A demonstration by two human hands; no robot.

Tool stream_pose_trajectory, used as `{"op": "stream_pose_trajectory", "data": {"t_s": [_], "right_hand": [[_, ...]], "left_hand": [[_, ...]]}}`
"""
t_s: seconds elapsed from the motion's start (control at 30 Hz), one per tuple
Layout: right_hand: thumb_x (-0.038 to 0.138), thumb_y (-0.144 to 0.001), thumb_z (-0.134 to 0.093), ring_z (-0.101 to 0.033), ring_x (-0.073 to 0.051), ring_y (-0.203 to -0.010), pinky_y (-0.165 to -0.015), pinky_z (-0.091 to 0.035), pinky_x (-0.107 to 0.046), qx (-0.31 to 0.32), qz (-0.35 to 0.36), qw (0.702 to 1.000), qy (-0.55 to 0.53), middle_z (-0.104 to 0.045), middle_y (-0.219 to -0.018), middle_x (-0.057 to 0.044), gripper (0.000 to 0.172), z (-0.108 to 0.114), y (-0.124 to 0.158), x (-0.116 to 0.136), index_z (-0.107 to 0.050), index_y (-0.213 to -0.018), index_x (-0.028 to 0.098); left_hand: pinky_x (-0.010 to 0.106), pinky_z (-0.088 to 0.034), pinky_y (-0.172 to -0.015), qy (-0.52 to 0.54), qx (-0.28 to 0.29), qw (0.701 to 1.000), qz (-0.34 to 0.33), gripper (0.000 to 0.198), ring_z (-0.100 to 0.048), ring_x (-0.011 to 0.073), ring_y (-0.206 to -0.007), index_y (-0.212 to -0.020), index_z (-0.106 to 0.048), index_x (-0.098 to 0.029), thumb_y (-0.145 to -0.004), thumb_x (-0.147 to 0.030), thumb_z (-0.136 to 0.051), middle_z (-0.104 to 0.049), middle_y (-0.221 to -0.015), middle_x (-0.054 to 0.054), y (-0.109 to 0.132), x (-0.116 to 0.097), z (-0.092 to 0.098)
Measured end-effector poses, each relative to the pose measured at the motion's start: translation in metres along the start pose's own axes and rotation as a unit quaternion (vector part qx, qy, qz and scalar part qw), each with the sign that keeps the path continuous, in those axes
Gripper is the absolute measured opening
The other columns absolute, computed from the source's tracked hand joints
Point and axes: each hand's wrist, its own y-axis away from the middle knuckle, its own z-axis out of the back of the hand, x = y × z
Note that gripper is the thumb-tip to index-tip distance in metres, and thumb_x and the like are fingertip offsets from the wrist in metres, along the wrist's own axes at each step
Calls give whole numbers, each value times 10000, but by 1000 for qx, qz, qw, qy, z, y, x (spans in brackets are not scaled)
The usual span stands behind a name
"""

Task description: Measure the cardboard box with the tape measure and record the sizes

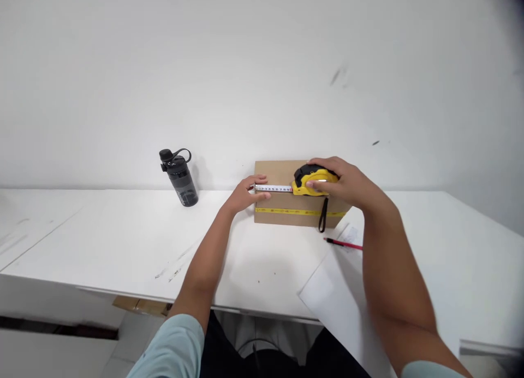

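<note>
A brown cardboard box with a yellow printed strip lies on the table against the wall. My right hand is closed around a yellow and black tape measure above the box's right part. Its white blade runs leftward across the box top to the left edge, with digits facing up. At that edge rests my left hand, thumb and a finger spread on the box on either side of the blade's end. A black wrist strap hangs from the case over the box's front.
A dark water bottle with a loop lid stands left of the box. White paper sheets lie under my right forearm, partly over the table's front edge. A red and black pencil rests on them. The white table meets the wall behind.
</note>
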Motion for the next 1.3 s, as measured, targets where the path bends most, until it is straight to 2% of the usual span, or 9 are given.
{"op": "stream_pose_trajectory", "data": {"t_s": [0.17, 0.27, 0.4, 0.53, 0.67, 0.97, 1.3], "right_hand": [[577, -795, -777, -642, -356, -1350, -1207, -510, -572, 26, 12, 1000, 12, -706, -1424, -78, 608, 5, -6, -4, -763, -1349, 324], [562, -763, -806, -638, -347, -1371, -1239, -491, -582, 13, -7, 1000, -2, -702, -1434, -86, 642, 13, -3, -10, -755, -1351, 309], [571, -714, -861, -653, -326, -1357, -1218, -523, -566, -10, -54, 998, -19, -691, -1468, -84, 698, 34, 6, -29, -751, -1350, 306], [550, -673, -901, -667, -316, -1339, -1201, -544, -551, -26, -92, 995, -32, -696, -1475, -92, 731, 58, 15, -48, -750, -1337, 283], [543, -680, -908, -677, -308, -1325, -1179, -562, -545, -38, -105, 993, -32, -700, -1475, -91, 728, 71, 21, -59, -754, -1344, 289], [588, -679, -912, -700, -320, -1283, -1156, -575, -576, -52, -117, 991, -31, -721, -1448, -87, 729, 83, 31, -76, -757, -1333, 306], [621, -711, -883, -679, -344, -1330, -1170, -576, -579, -34, -106, 994, 16, -710, -1461, -84, 668, 88, 30, -76, -781, -1301, 327]], "left_hand": [[551, -483, -1264, -4, -15, 1000, -8, 541, -614, 361, -1503, -1206, -838, -271, -742, -529, -939, -675, -1585, 125, 2, -5, 0], [567, -482, -1257, 12, -22, 1000, -8, 559, -626, 377, -1485, -1166, -842, -257, -700, -548, -951, -713, -1533, 129, 1, -6, -2], [542, -498, -1243, 40, -26, 999, -4, 589, -626, 376, -1482, -1147, -844, -266, -657, -569, -969, -717, -1534, 110, -2, -2, -4], [548, -482, -1257, 44, -23, 999, 3, 583, -620, 376, -1486, -1168, -841, -282, -672, -560, -970, -704, -1555, 94, -5, 0, -5], [551, -468, -1271, 32, -20, 999, 5, 591, -603, 369, -1503, -1205, -831, -296, -697, -570, -954, -691, -1575, 85, -6, 1, -5], [531, -486, -1259, 21, -16, 1000, 7, 588, -596, 370, -1512, -1213, -834, -309, -704, -584, -941, -667, -1609, 71, -6, 0, -4], [543, -479, -1261, 14, -7, 1000, 12, 573, -579, 371, -1529, -1211, -820, -311, -713, -570, -936, -660, -1616, 68, -5, 0, -2]]}}
